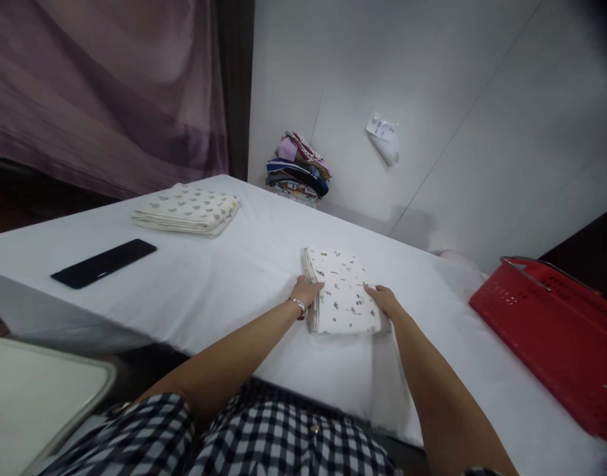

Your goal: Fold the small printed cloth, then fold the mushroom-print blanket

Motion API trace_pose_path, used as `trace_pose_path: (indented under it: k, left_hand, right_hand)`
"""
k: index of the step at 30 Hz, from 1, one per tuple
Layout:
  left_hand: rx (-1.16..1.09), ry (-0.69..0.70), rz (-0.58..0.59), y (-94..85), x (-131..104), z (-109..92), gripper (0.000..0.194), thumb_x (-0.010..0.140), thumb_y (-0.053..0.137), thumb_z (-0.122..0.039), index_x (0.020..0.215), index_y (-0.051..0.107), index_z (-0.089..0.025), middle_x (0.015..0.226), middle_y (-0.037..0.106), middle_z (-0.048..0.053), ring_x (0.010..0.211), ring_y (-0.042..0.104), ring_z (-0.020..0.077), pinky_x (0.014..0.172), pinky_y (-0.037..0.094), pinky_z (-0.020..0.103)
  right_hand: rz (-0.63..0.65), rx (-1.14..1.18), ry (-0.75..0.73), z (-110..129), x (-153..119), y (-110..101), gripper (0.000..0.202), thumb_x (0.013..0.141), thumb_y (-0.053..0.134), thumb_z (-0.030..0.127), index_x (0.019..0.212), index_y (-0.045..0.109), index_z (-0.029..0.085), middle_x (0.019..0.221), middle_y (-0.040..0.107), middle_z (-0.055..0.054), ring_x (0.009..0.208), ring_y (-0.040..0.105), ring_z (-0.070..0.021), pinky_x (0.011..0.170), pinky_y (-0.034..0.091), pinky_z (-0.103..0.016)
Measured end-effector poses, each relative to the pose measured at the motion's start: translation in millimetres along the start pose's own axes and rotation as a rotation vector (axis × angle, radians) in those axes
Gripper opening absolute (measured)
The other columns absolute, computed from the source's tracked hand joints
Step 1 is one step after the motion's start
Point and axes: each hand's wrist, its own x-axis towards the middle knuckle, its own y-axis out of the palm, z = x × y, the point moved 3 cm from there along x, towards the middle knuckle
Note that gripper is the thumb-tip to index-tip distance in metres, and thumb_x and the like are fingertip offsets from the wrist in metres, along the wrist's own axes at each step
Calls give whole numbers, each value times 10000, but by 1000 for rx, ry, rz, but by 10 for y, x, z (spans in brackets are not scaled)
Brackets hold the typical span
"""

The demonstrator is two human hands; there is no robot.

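A folded white cloth [344, 297] with small dark prints lies near the front edge of the white-covered table. My left hand [306, 294] grips its left edge, thumb on top and the other fingers partly hidden at the side. On the opposite edge my right hand [383, 301] pinches the cloth, thumb above and fingers mostly out of sight. Another folded cloth [187, 210], cream with grey-green prints, rests farther left.
A black phone-like slab [104, 263] lies at the left of the table [224, 277]. On the right stands a red plastic basket [546, 324]. A stack of folded fabrics [298, 170] sits past the far edge, by the wall. A pale chair-like surface [40, 396] is lower left.
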Motion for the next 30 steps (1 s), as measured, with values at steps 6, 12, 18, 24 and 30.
trace_pose_path:
  k: [6,12,18,24,30]
  left_hand:
    - [-76,-58,4,48,63,48,866,611,726,-365,1313,284,-117,1267,475,211,1021,566,276,695,476,291]
    - [-258,-120,104,127,192,64,659,691,651,-435,1215,407,-118,1096,600,173,773,636,209,573,503,282]
    - [-358,-221,239,179,276,60,376,740,564,-481,907,592,-145,902,667,112,706,635,192,590,526,293]
    - [-326,-241,257,80,271,43,277,731,610,-354,877,600,-119,873,671,115,719,630,192,608,533,295]
    - [-300,-204,193,-26,276,46,323,691,664,-261,944,596,-72,929,663,161,775,636,218,621,534,290]
  right_hand:
    - [-21,-1,-29,-22,4,8,461,705,588,509,939,655,117,883,682,-106,857,619,-234,679,462,-260]
    - [-21,0,-41,-32,4,9,459,711,576,512,930,655,116,883,684,-105,869,618,-239,687,461,-262]
    - [-19,-1,-43,-26,8,1,459,705,580,511,930,654,118,898,681,-108,876,616,-241,687,464,-264]
    - [0,8,-40,-51,15,7,470,704,575,532,933,652,129,902,681,-102,860,620,-235,682,470,-269]
    - [30,61,-29,-81,41,26,488,690,592,543,943,638,128,965,669,-107,866,620,-230,670,474,-260]
